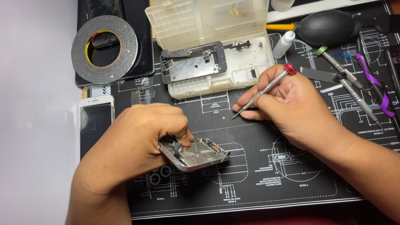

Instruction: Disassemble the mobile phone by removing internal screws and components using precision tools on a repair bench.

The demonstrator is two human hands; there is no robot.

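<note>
Bare mat (266,183) between both hands and toward near edge: passable. Parts box (212,46) blocks far side, tape roll (104,48) far-left, spare screwdrivers (354,83) right.

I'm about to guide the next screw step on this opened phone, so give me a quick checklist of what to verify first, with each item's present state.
1. Left hand grips the opened phone: ok.
2. Right hand holds the screwdriver: ok.
3. Screwdriver tip on a screw: not ok, it hangs above the mat, apart from the phone.
4. Parts box open and near: ok.
5. Spare screwdrivers within reach on the right: ok.
6. Screw sits on the tip: cannot tell.
</note>
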